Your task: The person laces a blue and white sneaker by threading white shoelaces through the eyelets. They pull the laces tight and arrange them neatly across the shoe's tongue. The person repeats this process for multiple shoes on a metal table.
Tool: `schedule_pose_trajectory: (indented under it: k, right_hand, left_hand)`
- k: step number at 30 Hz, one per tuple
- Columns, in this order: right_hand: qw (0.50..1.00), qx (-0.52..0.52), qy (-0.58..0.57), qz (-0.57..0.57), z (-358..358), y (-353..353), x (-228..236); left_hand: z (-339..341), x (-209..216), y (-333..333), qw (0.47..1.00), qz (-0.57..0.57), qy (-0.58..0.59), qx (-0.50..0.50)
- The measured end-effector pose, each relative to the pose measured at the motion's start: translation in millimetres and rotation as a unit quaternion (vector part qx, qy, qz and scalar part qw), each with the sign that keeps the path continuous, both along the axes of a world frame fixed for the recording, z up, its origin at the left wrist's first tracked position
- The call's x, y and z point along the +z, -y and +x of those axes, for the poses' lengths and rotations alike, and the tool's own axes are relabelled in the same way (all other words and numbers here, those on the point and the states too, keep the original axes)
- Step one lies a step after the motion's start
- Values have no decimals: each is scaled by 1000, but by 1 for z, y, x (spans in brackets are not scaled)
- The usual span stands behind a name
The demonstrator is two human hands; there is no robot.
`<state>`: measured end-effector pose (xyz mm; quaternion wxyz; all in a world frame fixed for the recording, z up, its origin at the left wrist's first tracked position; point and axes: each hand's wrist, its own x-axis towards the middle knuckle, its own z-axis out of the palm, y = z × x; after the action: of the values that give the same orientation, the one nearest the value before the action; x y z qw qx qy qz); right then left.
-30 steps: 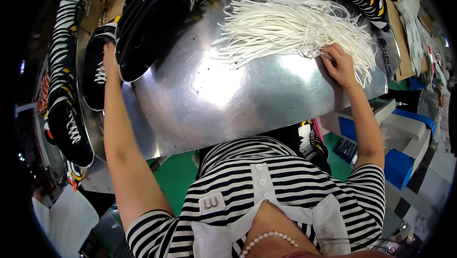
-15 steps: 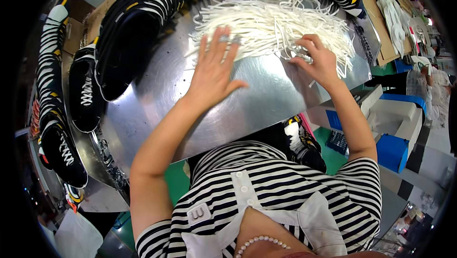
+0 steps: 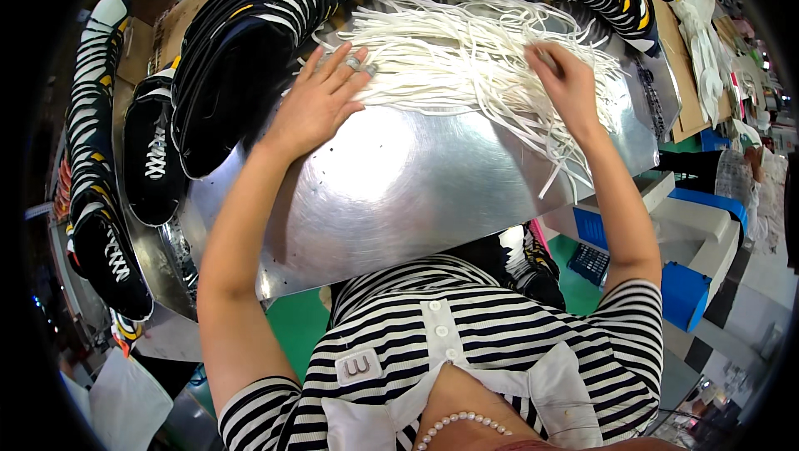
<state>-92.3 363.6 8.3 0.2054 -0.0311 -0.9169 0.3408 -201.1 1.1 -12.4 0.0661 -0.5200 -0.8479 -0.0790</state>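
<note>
Left hand (image 3: 313,111) lying over laces (image 3: 441,56), fingers slightly spread; right hand (image 3: 570,89) curling fingers, pinch unclear; light pressure best avoiding tangles.

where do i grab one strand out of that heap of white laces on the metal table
Probably best by a loose end at the near right of the white laces, pinched from the person's side, left of the right hand and its wrist. There a few strands splay apart over the metal table; farther back they lie bunched and crossed.
</note>
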Motion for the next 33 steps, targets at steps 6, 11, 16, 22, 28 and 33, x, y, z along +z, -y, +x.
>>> schedule_pose_trajectory:
  k: [6, 11, 16, 22, 28, 33]
  right_hand:
    - [916, 219, 32, 336, -79, 13, 0]
    - [973, 210, -89, 38, -63, 16, 106]
    - [976, 107, -190, -24, 7, 29, 190]
    - [987, 86, 137, 5, 46, 48, 118]
    - [918, 125, 290, -240, 88, 87, 124]
    - [918, 270, 171, -234, 94, 109, 98]
  left_hand:
    - [59, 23, 51, 967, 211, -51, 136]
    - [87, 33, 120, 810, 303, -175, 470]
    - [52, -1, 148, 773, 430, 25, 466]
    - [69, 45, 154, 738, 480, -82, 468]
    - [185, 61, 42, 942, 217, -48, 252]
    - [198, 52, 15, 934, 292, 119, 169]
